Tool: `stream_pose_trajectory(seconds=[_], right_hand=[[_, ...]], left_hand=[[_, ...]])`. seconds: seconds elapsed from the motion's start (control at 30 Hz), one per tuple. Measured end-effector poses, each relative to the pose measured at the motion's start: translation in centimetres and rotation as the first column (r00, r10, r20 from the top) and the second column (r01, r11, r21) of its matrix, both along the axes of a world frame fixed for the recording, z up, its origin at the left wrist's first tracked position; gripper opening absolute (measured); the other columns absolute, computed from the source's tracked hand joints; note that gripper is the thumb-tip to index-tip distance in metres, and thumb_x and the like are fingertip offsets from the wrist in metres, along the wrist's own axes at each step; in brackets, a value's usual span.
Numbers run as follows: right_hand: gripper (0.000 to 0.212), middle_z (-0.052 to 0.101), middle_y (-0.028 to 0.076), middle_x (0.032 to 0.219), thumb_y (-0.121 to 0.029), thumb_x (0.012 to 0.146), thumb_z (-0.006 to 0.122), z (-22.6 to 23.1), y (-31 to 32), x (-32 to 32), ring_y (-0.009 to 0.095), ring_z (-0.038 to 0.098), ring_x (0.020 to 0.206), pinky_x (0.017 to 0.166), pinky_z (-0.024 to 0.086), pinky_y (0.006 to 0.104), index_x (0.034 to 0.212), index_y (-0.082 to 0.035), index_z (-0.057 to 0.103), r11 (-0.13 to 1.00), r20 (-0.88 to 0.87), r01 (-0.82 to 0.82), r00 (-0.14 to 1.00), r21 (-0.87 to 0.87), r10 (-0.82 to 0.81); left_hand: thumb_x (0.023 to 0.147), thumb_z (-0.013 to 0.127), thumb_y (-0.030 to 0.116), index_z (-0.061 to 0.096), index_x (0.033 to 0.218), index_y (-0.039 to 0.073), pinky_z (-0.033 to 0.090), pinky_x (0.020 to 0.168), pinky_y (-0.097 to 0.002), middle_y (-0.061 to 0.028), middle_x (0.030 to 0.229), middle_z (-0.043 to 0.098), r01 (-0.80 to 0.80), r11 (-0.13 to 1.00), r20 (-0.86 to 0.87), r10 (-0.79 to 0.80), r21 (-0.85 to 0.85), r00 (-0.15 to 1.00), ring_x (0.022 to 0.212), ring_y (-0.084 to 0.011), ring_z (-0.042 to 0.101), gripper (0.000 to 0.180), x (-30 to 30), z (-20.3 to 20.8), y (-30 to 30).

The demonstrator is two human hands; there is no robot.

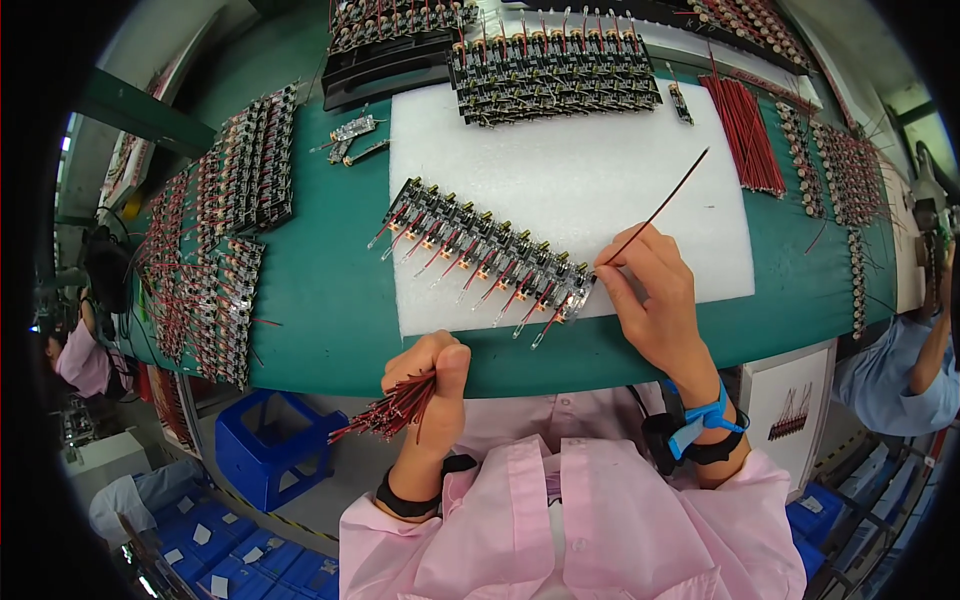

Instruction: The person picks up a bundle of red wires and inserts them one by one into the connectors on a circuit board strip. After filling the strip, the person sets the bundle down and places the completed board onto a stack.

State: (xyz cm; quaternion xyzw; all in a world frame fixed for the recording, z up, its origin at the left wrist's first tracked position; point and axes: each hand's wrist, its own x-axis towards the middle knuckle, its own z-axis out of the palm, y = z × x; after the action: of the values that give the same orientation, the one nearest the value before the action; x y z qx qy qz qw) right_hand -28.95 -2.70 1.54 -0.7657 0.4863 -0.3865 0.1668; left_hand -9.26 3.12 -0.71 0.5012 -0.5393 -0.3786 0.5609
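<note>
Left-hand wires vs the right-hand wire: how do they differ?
The left hand clutches a bundle of red wires in a fist at the table edge; the right hand pinches a single red wire between fingertips. The bundle points down-left, off the table; the single wire slants up-right over the white foam pad, its lower end at the board row. Both are thin and red.

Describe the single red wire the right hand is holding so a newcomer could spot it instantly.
Start at the white foam sheet on the green table. At its lower right edge the right hand pinches one thin red wire. Unlike the bundled wires, it stands alone, slanting up and right.
</note>
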Motion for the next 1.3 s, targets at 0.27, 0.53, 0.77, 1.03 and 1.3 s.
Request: stream_pose_trajectory(seconds=[0.27,0.53,0.77,1.03,1.3], right_hand=[[0.009,0.049,0.007,0.07,0.003,0.063,0.056,-0.2,-0.1,0.1,0.021,0.043,0.064,0.056,0.034,0.0278,0.068,-0.002,0.051,1.0,0.005,0.001,1.0,-0.003,-0.001],[0.011,0.047,0.008,0.068,0.003,0.062,0.056,-0.1,0.1,0.4,0.022,0.044,0.064,0.058,0.033,0.0284,0.068,-0.002,0.049,1.0,-0.035,0.022,0.999,-0.018,-0.022],[0.013,0.046,0.008,0.069,0.004,0.06,0.057,-0.1,0.0,0.6,0.022,0.045,0.065,0.058,0.034,0.0297,0.067,-0.003,0.048,0.992,-0.106,0.003,0.994,-0.125,-0.016],[0.018,0.048,0.008,0.074,0.003,0.06,0.058,0.2,0.4,0.0,0.022,0.047,0.065,0.059,0.035,0.0316,0.076,-0.002,0.053,0.969,-0.205,-0.121,0.976,-0.216,0.076],[0.021,0.049,0.009,0.075,0.004,0.063,0.054,1.9,1.2,-0.7,0.023,0.047,0.068,0.06,0.035,0.0298,0.084,-0.002,0.055,0.974,-0.382,-0.198,0.913,-0.112,0.141]], left_hand=[[0.078,0.053,0.019,0.038,0.056,0.001,0.023,0.041,-0.0215,0.0008,0.049,0.034,-0.01,0.999,-0.097,0.015,0.047,0.995,0.046,-0.0064,0.028,0.032,0.0,-0.1,0.0],[0.078,0.053,0.018,0.038,0.055,0.001,0.022,0.041,-0.0218,0.0011,0.048,0.033,-0.032,0.998,-0.086,0.038,0.06,0.996,0.046,-0.0062,0.027,0.032,0.0,0.1,0.1],[0.083,0.044,0.027,0.033,0.063,0.005,0.022,0.037,-0.0207,0.0018,0.049,0.026,0.03,0.999,-0.223,-0.025,0.019,0.975,0.041,-0.0063,0.024,0.031,-0.1,0.3,-0.1],[0.088,0.032,0.026,0.038,0.075,0.008,0.022,0.033,-0.018,0.0027,0.049,0.026,0.144,0.924,-0.757,0.194,0.355,0.623,0.037,-0.0046,0.022,0.023,-1.0,4.0,-2.3],[0.087,0.035,0.026,0.044,0.078,0.004,0.036,0.043,-0.0223,-0.0016,0.058,0.038,0.491,0.867,-0.964,-0.054,0.083,0.259,0.049,-0.0102,0.041,0.025,-0.9,3.7,-4.9]])
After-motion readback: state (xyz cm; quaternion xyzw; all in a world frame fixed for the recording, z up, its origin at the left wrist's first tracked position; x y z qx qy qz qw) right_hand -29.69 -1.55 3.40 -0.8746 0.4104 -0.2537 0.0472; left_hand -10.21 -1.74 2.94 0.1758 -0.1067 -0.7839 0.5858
